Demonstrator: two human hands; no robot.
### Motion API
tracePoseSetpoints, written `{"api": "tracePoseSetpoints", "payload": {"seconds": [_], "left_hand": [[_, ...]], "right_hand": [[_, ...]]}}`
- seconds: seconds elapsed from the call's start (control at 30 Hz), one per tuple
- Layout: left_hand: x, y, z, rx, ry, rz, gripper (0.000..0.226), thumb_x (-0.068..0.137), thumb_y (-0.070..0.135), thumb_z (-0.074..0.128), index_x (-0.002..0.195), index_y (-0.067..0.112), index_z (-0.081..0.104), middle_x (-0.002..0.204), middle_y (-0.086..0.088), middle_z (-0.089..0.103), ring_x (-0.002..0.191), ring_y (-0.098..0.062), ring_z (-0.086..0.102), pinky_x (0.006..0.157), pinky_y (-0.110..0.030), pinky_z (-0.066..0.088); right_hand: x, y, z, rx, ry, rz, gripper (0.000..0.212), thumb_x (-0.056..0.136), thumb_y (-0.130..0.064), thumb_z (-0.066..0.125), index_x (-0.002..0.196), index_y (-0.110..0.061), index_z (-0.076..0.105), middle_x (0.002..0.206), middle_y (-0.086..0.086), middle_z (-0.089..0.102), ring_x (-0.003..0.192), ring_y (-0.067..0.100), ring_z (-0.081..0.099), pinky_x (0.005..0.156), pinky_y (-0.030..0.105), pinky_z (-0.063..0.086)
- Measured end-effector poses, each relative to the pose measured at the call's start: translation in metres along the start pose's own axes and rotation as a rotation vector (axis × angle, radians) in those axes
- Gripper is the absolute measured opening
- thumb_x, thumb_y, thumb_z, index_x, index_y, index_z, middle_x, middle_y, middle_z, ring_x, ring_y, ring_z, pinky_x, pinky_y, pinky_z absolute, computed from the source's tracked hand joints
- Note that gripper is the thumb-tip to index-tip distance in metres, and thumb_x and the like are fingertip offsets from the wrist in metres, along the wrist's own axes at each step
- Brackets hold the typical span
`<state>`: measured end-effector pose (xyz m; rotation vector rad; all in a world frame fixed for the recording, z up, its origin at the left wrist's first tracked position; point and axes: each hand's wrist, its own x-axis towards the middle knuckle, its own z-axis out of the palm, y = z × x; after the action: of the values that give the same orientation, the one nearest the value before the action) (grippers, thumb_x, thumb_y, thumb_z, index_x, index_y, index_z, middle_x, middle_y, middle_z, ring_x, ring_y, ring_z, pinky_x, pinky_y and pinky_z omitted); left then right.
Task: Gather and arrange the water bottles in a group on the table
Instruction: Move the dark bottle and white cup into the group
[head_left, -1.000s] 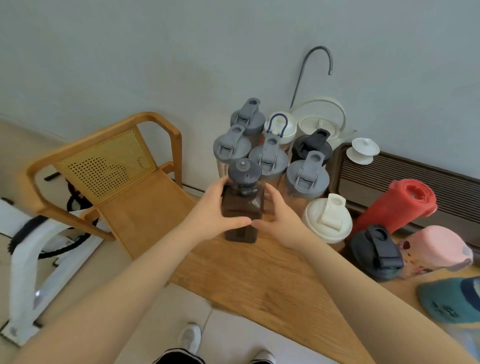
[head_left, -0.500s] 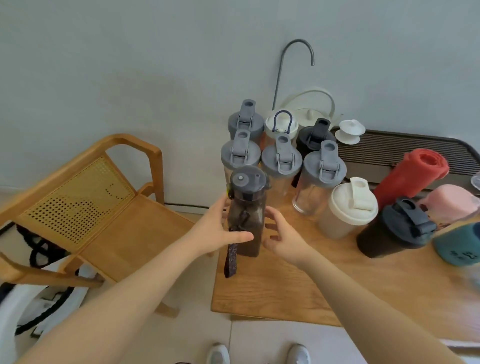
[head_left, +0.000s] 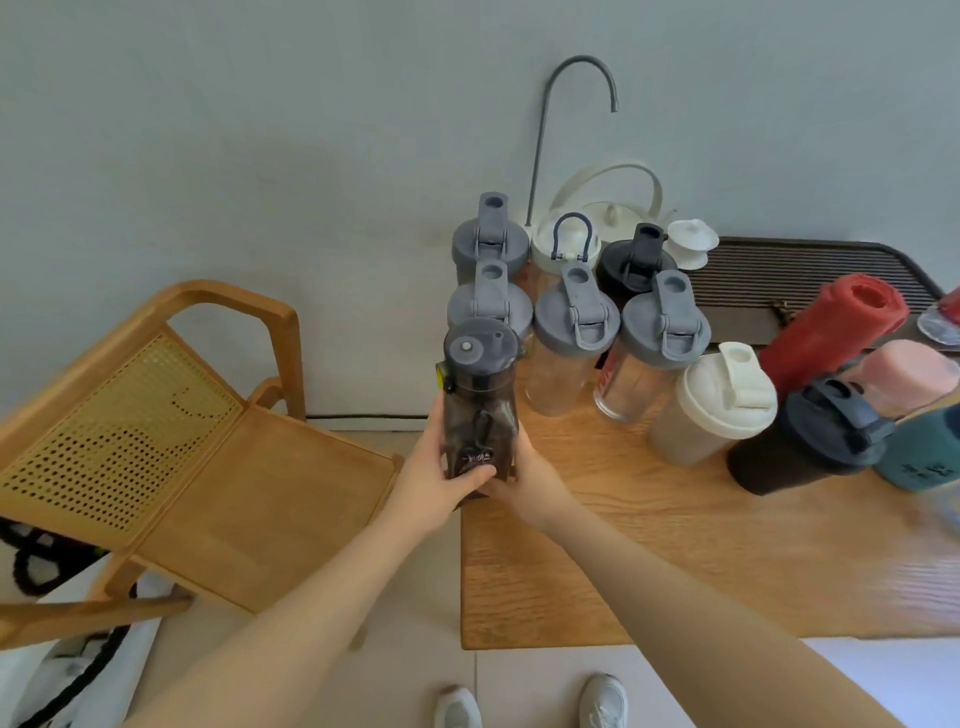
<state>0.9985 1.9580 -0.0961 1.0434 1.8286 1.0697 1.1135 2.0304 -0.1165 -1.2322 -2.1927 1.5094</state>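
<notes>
Both hands grip the dark smoked bottle (head_left: 480, 410) low on its body: left hand (head_left: 434, 483) wrapped round the left side, right hand (head_left: 524, 480) closed on the right. Compared with half a second ago the bottle's strap no longer dangles below the base; it now appears gathered against the front of the body under the fingers. The bottle stands at the near left corner of the bench (head_left: 675, 571), just in front of the grey-lidded bottles (head_left: 576, 322) of the cluster by the wall; whether its base is seated I cannot tell. Judgement: placement of this bottle as front-left member of the group is nearly done; release comes next. Still outside the tight block: white shaker (head_left: 714, 408), black shaker (head_left: 810, 436), red bottle (head_left: 836, 332). Writing: a red-and-white label on one clear bottle (head_left: 631, 379), unreadable; pale print on the teal bottle (head_left: 924, 457), too blurred.
</notes>
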Motion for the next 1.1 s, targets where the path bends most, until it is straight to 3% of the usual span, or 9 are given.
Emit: {"api": "tracePoseSetpoints", "payload": {"seconds": [0.2,0.33,0.47,0.6,0.7,0.8,0.93,1.0,1.1], "left_hand": [[0.009,-0.003,-0.003,0.026,0.000,-0.012,0.085,0.078,0.021,0.071,0.144,0.032,0.018,0.130,0.008,0.053,0.121,-0.010,0.047,0.099,-0.031,0.039],[0.009,0.006,-0.006,0.035,-0.026,0.002,0.104,0.070,0.030,0.077,0.145,0.032,0.004,0.145,0.004,0.039,0.129,-0.017,0.042,0.104,-0.036,0.036],[0.007,0.021,-0.006,0.052,0.037,0.079,0.098,0.070,0.025,0.078,0.144,0.024,0.012,0.136,0.007,0.043,0.123,-0.014,0.046,0.098,-0.030,0.039],[0.006,0.036,0.007,0.039,0.087,0.105,0.087,0.077,0.020,0.072,0.144,0.023,0.017,0.141,0.005,0.041,0.125,-0.012,0.042,0.097,-0.025,0.034],[0.009,0.035,0.017,0.040,0.107,0.043,0.095,0.077,0.023,0.072,0.146,0.025,0.007,0.150,0.002,0.030,0.132,-0.017,0.035,0.104,-0.033,0.032],[0.003,0.038,0.028,0.024,0.221,0.018,0.116,0.069,0.027,0.078,0.146,0.024,-0.009,0.156,-0.001,0.012,0.141,-0.018,0.019,0.113,-0.038,0.022],[-0.022,0.071,0.050,0.300,0.610,0.481,0.106,0.067,0.039,0.075,0.144,0.017,0.004,0.152,-0.006,0.002,0.140,-0.006,-0.004,0.117,-0.030,0.005],[-0.027,0.088,0.069,0.368,0.595,0.686,0.089,0.069,0.043,0.066,0.137,0.021,0.012,0.147,-0.008,0.008,0.141,-0.012,0.001,0.117,-0.037,0.010],[-0.023,0.103,0.103,0.467,0.354,0.703,0.076,0.073,0.042,0.063,0.135,0.027,0.023,0.148,-0.002,0.012,0.138,-0.014,0.006,0.113,-0.041,0.010]], "right_hand": [[0.006,-0.003,-0.002,-0.057,0.019,-0.002,0.091,0.081,-0.015,0.068,0.148,-0.020,0.007,0.140,0.001,0.048,0.128,0.018,0.045,0.097,0.022,0.036],[-0.013,-0.008,-0.027,-0.240,0.048,-0.003,0.097,0.077,-0.023,0.072,0.148,-0.026,0.005,0.148,0.003,0.035,0.133,0.020,0.039,0.107,0.038,0.038],[-0.050,-0.009,-0.084,-0.414,0.308,-0.145,0.059,0.086,-0.026,0.061,0.138,-0.016,0.034,0.135,-0.001,0.049,0.123,0.011,0.046,0.098,0.020,0.035],[-0.069,0.008,-0.138,-0.527,0.534,-0.237,0.037,0.083,-0.011,0.062,0.119,-0.008,0.054,0.124,0.008,0.054,0.119,0.022,0.046,0.098,0.027,0.033],[-0.065,0.019,-0.167,-0.658,0.650,-0.212,0.049,0.080,-0.015,0.067,0.124,-0.001,0.049,0.135,0.022,0.044,0.129,0.032,0.034,0.107,0.037,0.025],[-0.050,0.025,-0.188,-0.806,0.524,-0.009,0.083,0.080,-0.040,0.065,0.142,-0.002,0.023,0.147,0.026,0.028,0.140,0.037,0.018,0.115,0.045,0.012],[-0.037,0.036,-0.203,-0.940,0.375,0.164,0.101,0.073,-0.061,0.060,0.145,-0.015,0.006,0.143,0.017,0.035,0.137,0.034,0.022,0.114,0.050,0.003],[-0.037,0.041,-0.205,-0.966,0.395,0.133,0.098,0.072,-0.062,0.061,0.144,-0.018,0.012,0.135,0.016,0.043,0.132,0.034,0.030,0.114,0.052,0.001],[-0.042,0.044,-0.209,-0.998,0.410,0.074,0.093,0.068,-0.065,0.060,0.138,-0.019,0.022,0.123,0.014,0.053,0.121,0.034,0.041,0.113,0.053,0.000]]}}
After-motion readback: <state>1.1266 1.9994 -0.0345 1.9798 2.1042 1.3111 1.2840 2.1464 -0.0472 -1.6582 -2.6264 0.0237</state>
